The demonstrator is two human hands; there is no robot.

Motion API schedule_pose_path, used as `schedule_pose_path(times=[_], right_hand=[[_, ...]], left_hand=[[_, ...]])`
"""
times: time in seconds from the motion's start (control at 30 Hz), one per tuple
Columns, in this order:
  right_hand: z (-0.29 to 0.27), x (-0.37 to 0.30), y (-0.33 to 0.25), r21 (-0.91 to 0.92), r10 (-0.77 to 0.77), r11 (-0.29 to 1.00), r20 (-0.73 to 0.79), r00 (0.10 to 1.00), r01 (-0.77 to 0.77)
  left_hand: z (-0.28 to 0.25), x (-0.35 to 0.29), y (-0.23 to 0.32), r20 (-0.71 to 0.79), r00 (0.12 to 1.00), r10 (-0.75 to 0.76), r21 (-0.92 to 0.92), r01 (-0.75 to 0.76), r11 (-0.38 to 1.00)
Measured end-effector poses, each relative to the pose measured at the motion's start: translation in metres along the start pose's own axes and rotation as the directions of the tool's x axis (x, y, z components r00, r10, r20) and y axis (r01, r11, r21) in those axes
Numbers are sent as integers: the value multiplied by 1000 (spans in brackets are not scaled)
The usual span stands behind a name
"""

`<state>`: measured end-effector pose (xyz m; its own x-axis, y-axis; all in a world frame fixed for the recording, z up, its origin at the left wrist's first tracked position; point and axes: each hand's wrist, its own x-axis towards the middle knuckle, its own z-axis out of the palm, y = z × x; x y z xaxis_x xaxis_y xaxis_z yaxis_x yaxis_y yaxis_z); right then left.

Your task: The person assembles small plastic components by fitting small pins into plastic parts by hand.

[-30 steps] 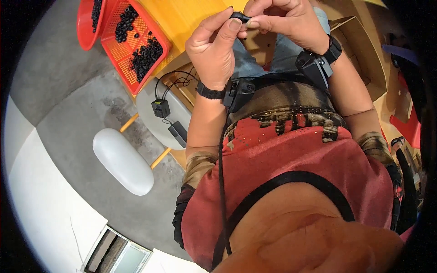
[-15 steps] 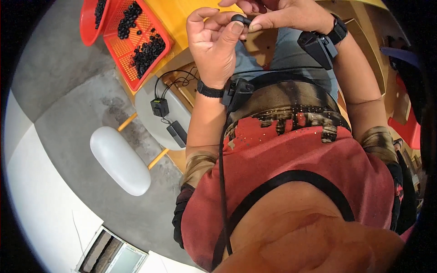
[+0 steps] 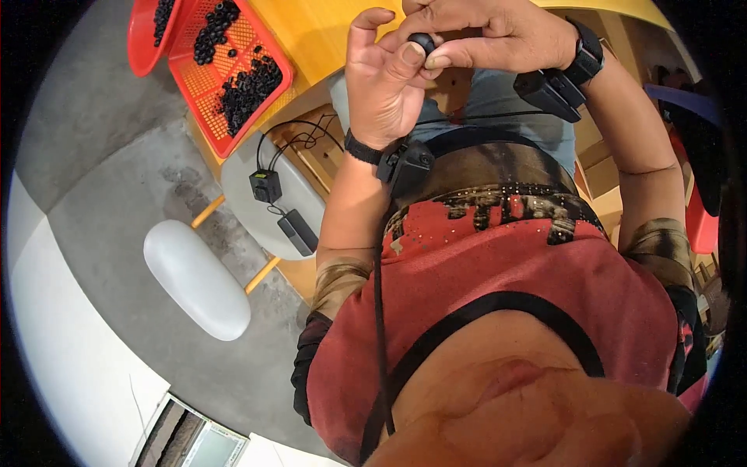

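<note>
Black part (image 3: 421, 42) near the worktop's (image 3: 315, 35) edge, basket (image 3: 243, 35) at its left; left hand (image 3: 385, 89), fingers curled, and right hand (image 3: 513, 35) pinch it.

Grey, concrete-like floor (image 3: 109, 226) spreads across the left, scuffed by a dark stain (image 3: 185, 193) beside a chair (image 3: 243, 183) — its rounded pale backrest (image 3: 197, 280) joined to the seat by two yellow bars (image 3: 262, 275). A yellow table (image 3: 315, 35) curves along the top. A bright white wall (image 3: 66, 350) bends round the lower left, near a pale-framed panel (image 3: 191, 437) — part dark, part glassy.
</note>
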<state>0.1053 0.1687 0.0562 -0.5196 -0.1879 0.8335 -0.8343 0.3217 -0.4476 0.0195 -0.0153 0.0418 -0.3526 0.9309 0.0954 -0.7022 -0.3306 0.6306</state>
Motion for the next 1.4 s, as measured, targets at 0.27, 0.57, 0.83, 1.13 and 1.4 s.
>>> schedule_pose_path(times=[0.27, 0.57, 0.83, 1.13, 1.4], right_hand=[[2, 15, -7, -112, 81, 990, -18, 997, -82], [-12, 45, -11, -58, 197, 980, 201, 960, -190], [-7, 48, -27, 146, 724, 634, 231, 650, -759], [-10, 45, -15, -84, 653, 744, 306, 693, -663], [-3, 50, -18, -6, 586, 797, 245, 772, -604]], left_hand=[[-12, 2, -4, 79, 997, -23, -150, 35, 988], [-16, 1, 0, 92, 993, 74, -113, -64, 992], [-38, 12, -12, 347, 928, 136, -216, -61, 974], [-41, 0, -14, -76, 983, -170, -282, 142, 949], [-35, -5, -10, -65, 983, -172, -274, 148, 950]])
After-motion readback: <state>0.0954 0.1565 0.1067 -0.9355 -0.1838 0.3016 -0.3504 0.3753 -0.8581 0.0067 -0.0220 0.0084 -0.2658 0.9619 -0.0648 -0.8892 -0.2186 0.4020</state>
